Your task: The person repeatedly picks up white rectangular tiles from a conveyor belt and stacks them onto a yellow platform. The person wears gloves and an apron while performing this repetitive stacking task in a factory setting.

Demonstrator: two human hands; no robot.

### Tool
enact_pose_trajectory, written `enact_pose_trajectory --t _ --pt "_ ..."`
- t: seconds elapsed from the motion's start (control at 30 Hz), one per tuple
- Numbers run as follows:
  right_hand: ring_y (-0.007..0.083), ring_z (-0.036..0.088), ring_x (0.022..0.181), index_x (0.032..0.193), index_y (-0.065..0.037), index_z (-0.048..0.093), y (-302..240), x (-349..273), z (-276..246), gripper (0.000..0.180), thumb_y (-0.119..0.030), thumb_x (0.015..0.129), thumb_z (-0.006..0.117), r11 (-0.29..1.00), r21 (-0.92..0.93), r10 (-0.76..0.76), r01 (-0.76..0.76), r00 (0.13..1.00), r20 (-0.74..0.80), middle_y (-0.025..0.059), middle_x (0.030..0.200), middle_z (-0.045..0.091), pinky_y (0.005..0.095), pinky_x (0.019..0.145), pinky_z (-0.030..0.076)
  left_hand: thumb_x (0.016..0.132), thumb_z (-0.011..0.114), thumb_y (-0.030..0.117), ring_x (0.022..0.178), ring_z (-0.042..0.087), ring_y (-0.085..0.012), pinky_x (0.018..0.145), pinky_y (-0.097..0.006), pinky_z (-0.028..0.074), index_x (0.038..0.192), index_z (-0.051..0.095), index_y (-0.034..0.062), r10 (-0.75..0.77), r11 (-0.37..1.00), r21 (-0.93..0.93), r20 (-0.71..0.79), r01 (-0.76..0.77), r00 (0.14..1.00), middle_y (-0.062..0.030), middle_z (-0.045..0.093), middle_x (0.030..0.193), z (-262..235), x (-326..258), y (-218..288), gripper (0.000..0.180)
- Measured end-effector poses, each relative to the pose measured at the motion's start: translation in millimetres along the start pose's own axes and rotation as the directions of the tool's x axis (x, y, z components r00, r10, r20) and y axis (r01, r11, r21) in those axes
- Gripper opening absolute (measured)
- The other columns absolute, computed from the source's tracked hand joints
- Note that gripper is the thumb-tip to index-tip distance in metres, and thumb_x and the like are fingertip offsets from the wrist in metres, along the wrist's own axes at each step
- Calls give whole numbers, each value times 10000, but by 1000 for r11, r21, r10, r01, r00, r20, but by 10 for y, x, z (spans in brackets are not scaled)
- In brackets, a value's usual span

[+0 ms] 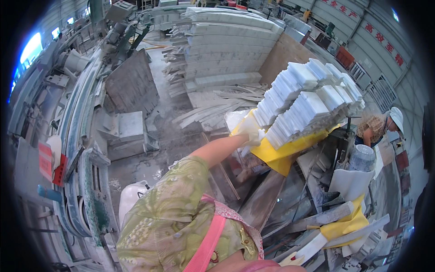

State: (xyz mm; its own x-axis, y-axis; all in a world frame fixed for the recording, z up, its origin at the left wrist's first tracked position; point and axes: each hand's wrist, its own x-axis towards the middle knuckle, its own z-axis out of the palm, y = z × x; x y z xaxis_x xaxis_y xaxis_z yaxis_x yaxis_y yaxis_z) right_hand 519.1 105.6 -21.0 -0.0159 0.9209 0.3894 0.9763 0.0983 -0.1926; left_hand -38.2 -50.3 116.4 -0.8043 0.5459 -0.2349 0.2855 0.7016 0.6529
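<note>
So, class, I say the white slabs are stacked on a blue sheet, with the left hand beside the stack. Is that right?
Not quite: the sheet under the white slabs is yellow, not blue, as the head view shows. The left hand is indeed beside the stack.

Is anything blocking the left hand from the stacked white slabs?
Nothing visible is. The left hand is right at the lower left edge of the stacked white slabs; the yellow sheet lies beneath them, not between. Actual contact is unclear.
</note>
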Motion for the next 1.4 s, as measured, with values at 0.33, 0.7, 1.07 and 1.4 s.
enact_pose_trajectory --t 0.33,0.7,1.07,1.4 --pt "350 543 1320 1402 -3 561 164 219 312 628 -501 1020 535 902 -426 -64 73 997 35 208 1396 590 462 1124 415 779 697 216 905 711 -386 786 -474 562 1004 731 32 63 997 54 -256 -50 965 -211 722 1008 301 131 -23 293" --pt "348 554 1314 1403 -42 582 130 136 362 665 -569 1016 459 893 -448 -47 40 999 -5 174 1399 610 465 1123 414 823 693 348 1035 686 -369 873 -453 540 1087 715 31 74 996 69 -412 -50 908 -200 699 1119 473 298 -129 414" --pt "409 560 1295 1368 51 592 182 155 202 690 -534 1026 461 961 -272 -21 53 993 120 267 1403 589 481 1135 405 856 688 399 1109 668 -365 928 -452 533 1144 694 15 33 996 89 -266 -10 963 -215 677 1189 402 224 -115 480" --pt "422 563 1282 1329 61 620 -92 42 -273 613 -462 1020 533 993 -104 82 -61 974 212 276 1372 603 469 1115 430 884 639 371 1094 675 -364 886 -465 540 1133 699 38 91 991 121 -305 -57 948 -206 684 1167 363 169 -67 420"
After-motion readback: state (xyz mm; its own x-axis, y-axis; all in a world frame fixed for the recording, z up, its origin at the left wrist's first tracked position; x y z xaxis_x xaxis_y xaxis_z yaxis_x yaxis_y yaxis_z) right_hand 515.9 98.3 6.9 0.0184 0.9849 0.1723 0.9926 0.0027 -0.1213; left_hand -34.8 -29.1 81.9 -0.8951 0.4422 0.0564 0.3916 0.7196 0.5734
